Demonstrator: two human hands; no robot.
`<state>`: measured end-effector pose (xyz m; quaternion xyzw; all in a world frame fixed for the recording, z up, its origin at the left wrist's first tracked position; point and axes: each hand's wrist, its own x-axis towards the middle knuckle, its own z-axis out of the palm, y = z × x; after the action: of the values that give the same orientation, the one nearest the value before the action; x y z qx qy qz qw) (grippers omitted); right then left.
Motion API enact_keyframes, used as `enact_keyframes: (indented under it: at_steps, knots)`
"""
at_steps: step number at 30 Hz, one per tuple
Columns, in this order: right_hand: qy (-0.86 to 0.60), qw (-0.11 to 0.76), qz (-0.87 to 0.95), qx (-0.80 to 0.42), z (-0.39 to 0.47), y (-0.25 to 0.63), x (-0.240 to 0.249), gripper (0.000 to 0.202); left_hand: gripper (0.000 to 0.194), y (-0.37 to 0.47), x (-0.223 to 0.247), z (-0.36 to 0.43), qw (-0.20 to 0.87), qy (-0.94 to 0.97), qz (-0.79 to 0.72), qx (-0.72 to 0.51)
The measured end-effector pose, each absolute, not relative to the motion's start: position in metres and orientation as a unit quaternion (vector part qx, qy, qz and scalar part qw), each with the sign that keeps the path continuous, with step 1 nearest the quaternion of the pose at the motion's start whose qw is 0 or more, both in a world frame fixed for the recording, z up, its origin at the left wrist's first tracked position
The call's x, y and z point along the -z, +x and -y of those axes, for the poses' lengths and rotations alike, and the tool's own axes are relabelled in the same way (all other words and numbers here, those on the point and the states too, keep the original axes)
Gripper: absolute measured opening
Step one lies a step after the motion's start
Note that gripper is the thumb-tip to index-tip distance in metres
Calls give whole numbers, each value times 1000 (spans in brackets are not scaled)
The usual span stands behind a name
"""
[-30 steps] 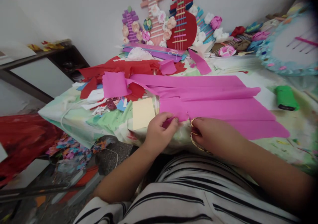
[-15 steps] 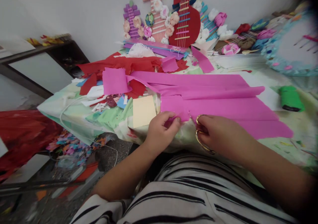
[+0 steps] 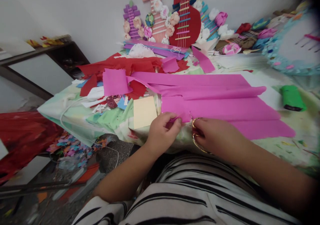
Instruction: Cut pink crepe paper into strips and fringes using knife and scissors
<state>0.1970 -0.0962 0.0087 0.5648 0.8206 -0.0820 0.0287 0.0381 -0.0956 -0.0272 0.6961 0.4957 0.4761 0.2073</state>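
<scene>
— Head view: how does the pink crepe paper (image 3: 220, 108) handle?
— Likely light, limp and easily torn; best held near the cut. Left hand (image 3: 161, 131) pinches its near corner at the table edge (image 3: 300, 125); right hand (image 3: 216, 135) closes on gold scissors (image 3: 196, 133).
— Counts?
— One scissors, several pink strips, one cream card (image 3: 144, 112), one green object (image 3: 291, 98).

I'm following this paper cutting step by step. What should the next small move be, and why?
Probably close the gold-handled scissors in the right hand for one more short snip. The blades sit at the near edge of the pink crepe paper sheet, where a small notch shows, and the left hand pinches the piece beside it taut.
</scene>
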Motion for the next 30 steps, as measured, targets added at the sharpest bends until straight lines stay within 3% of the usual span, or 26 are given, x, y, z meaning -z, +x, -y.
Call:
enact_keyframes:
  at_steps: [30]
  knots:
    - [539, 8, -840, 66, 96, 200, -9, 14, 10, 37, 29, 94, 197, 706, -493, -469]
